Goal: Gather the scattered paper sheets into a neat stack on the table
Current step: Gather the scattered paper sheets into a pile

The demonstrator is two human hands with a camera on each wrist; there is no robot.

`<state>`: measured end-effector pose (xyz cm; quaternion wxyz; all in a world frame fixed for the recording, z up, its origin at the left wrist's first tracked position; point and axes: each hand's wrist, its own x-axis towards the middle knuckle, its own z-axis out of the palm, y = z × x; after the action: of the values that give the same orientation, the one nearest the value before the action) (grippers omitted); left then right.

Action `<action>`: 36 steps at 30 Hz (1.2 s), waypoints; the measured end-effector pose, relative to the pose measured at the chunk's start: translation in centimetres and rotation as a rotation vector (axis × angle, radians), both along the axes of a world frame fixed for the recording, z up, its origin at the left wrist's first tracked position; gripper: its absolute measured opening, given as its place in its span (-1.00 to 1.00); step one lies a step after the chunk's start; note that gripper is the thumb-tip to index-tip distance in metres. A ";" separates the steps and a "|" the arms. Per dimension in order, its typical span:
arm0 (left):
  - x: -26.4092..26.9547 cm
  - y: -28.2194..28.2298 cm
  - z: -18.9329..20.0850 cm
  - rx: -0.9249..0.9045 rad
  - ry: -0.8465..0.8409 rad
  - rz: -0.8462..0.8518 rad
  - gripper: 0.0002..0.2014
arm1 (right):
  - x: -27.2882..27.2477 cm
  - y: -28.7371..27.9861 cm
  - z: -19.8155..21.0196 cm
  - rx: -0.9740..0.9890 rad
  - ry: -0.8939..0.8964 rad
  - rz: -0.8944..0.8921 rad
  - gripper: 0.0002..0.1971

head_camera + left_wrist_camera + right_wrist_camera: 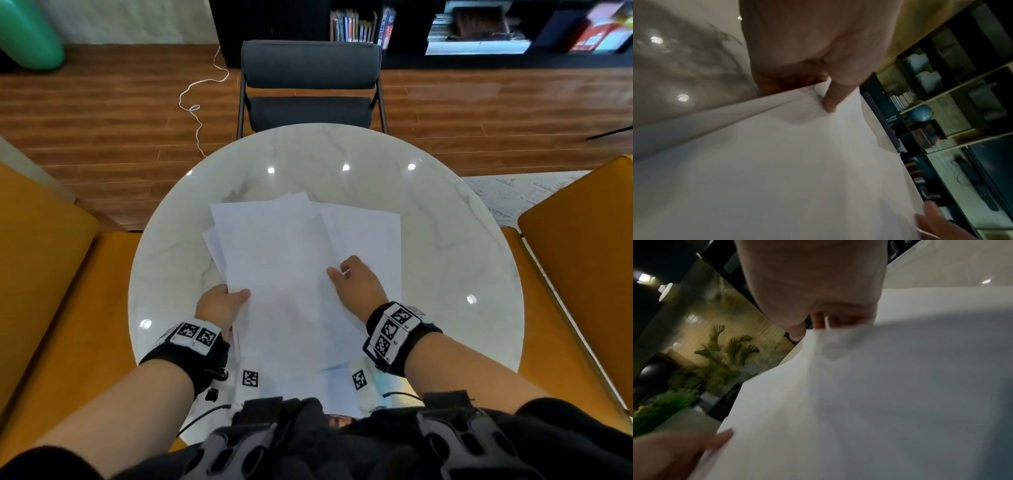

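Left hand (222, 306) and right hand (356, 287) pinch opposite edges of the paper sheets (284, 260) between them.

The left hand (222, 306) hides its fingers beneath the paper sheets (281, 274); lower sheets lie mostly covered (their number unclear), and the right hand (356, 287) shows blurred in its wrist view.

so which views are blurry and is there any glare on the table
Head view: sharp, wide-angle bend at the edges, ceiling-light glare spots on the marble table. Left wrist view: dim, paper sheets soft, left hand blurred. Right wrist view: dim and smeared, right hand out of focus.
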<state>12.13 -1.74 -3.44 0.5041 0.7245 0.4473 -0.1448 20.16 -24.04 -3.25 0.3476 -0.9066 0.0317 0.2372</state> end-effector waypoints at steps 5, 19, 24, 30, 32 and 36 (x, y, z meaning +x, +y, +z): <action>-0.2 1.7 -1.2 0.286 0.060 0.022 -0.65 | 2.8 -3.8 0.3 -0.304 0.094 -0.466 -0.20; 1.1 1.2 -1.8 0.093 0.039 -0.084 -0.61 | 4.0 -3.8 -1.0 0.091 0.222 -0.235 -0.47; 1.3 1.1 -1.2 0.123 0.061 -0.081 -0.61 | 4.2 -6.0 -0.7 0.078 0.379 -0.087 -0.39; 1.4 0.0 -1.3 0.128 0.051 -0.092 -0.60 | 4.4 -6.6 -4.2 0.129 0.458 -0.084 0.35; 1.7 -0.4 -1.1 0.102 0.044 -0.083 -0.57 | 3.6 -5.3 -3.1 0.229 0.449 -0.141 0.36; 1.9 -0.4 -0.9 0.171 0.017 0.059 -0.69 | 3.6 -4.0 0.6 0.297 0.314 -0.265 -0.18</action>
<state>13.99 -2.09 -4.34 0.4406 0.7502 0.4833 -0.0972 23.81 -28.07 -2.62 0.4960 -0.7854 0.1685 0.3298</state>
